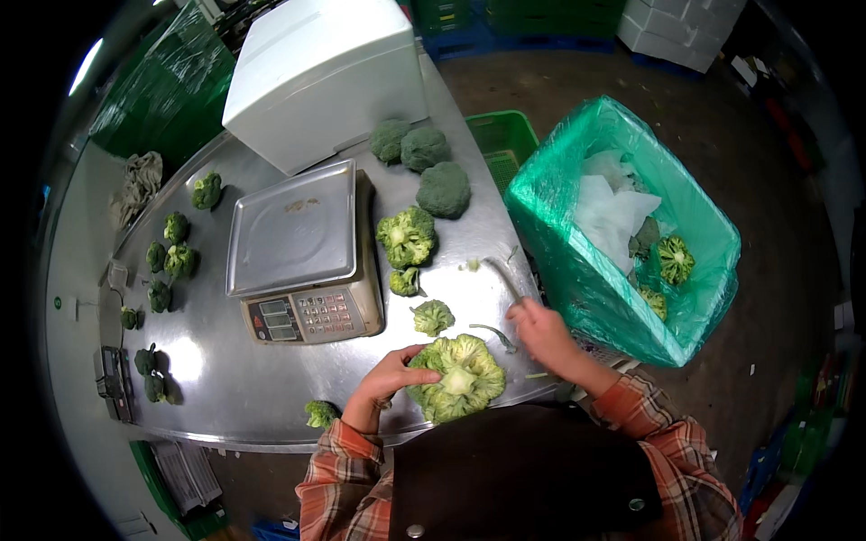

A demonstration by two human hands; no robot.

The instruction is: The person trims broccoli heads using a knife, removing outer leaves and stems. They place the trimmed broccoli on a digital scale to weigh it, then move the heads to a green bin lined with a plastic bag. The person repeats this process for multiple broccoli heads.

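Note:
My left hand grips a large broccoli head, turned with its cut stem up, at the near edge of the steel table. In my right hand is a knife, its blade blurred and pointing away over the table. A small cut piece is by the blade tip. Just beyond the held head lies a small broccoli floret, with a leaf strip to its right. Farther back sit another upturned broccoli head and several dark green heads.
A digital scale stands mid-table before a white foam box. Small florets are scattered along the left of the steel table. At the right, a bin lined with green plastic holds broccoli and white sheets. Behind it is a green crate.

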